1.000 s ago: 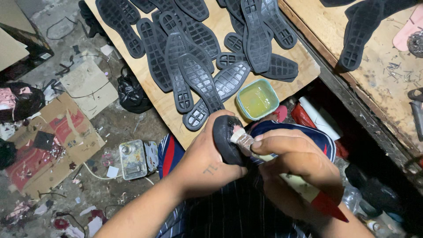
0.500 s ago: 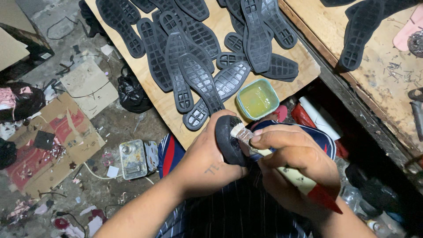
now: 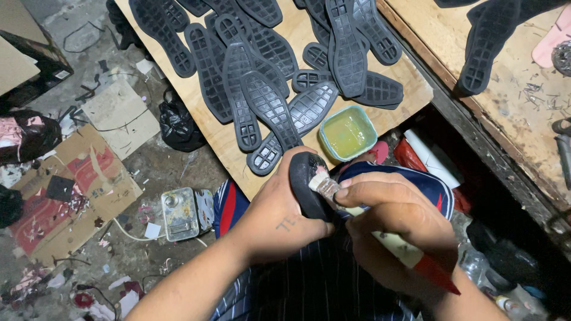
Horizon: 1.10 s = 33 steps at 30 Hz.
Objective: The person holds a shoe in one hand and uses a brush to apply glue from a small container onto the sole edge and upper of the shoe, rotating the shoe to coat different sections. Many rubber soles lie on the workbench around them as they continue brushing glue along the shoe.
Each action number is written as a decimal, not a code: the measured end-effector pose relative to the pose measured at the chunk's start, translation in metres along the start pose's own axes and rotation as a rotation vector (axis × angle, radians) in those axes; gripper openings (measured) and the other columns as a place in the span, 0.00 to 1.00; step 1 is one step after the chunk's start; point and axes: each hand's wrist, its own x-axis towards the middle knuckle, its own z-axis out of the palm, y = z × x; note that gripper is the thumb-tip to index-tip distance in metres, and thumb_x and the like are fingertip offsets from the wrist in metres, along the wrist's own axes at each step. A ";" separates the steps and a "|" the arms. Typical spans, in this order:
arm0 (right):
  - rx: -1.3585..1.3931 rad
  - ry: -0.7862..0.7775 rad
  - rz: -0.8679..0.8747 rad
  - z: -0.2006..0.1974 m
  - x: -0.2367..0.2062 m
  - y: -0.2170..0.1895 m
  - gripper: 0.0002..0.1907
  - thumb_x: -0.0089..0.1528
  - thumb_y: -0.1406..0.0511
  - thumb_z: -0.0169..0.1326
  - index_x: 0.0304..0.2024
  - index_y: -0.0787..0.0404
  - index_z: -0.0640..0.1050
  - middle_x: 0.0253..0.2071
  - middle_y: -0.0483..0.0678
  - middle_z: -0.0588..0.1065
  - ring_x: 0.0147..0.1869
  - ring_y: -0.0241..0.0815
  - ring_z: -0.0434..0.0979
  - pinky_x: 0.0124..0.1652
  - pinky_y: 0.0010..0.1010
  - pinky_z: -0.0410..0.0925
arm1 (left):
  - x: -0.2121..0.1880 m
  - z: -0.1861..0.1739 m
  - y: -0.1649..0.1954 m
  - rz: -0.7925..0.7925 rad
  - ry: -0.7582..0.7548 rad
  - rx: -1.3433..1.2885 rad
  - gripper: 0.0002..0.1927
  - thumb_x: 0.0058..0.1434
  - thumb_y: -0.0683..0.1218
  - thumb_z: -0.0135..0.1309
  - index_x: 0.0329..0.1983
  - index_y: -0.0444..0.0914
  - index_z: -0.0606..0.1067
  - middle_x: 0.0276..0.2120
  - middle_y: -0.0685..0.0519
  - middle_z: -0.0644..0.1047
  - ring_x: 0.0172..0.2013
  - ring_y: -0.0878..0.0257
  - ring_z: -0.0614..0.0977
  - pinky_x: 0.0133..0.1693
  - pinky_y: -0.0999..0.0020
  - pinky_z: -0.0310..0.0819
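Your left hand [image 3: 276,217] holds the sole [image 3: 306,184]; the brush [image 3: 324,185] lies on it. The glue tub [image 3: 348,134] sits beyond, on the board [image 3: 208,134], right of the sole pile [image 3: 267,65].

A wooden board [image 3: 208,128] carries a heap of dark rubber soles [image 3: 267,65]. At the board's near edge sits a small teal tub of yellowish glue [image 3: 348,134]. Left of the board, on the dirty floor, lie a black plastic bag [image 3: 176,126], flattened cardboard [image 3: 71,190] and a small metal tin [image 3: 178,213]. Right of the board stands a scuffed workbench [image 3: 511,95].
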 end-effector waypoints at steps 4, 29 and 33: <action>-0.024 -0.019 0.009 0.000 -0.001 0.000 0.13 0.56 0.77 0.58 0.40 0.59 0.72 0.51 0.51 0.77 0.57 0.50 0.81 0.57 0.39 0.75 | 0.001 0.001 -0.002 -0.008 0.012 0.044 0.42 0.40 0.44 0.67 0.59 0.38 0.64 0.46 0.48 0.76 0.51 0.55 0.81 0.52 0.62 0.74; -0.235 0.076 0.377 -0.018 0.001 0.121 0.07 0.66 0.68 0.59 0.45 0.64 0.79 0.42 0.51 0.78 0.46 0.40 0.78 0.48 0.29 0.70 | 0.004 -0.053 -0.037 0.059 0.024 -0.588 0.30 0.48 0.39 0.67 0.54 0.33 0.68 0.45 0.46 0.79 0.49 0.55 0.84 0.56 0.57 0.78; -0.499 0.001 0.464 0.003 -0.006 0.170 0.12 0.58 0.64 0.66 0.43 0.61 0.83 0.34 0.53 0.77 0.39 0.46 0.75 0.40 0.34 0.70 | 0.010 -0.059 -0.062 0.123 0.263 -0.822 0.29 0.56 0.43 0.65 0.60 0.35 0.69 0.51 0.47 0.78 0.53 0.55 0.80 0.59 0.54 0.73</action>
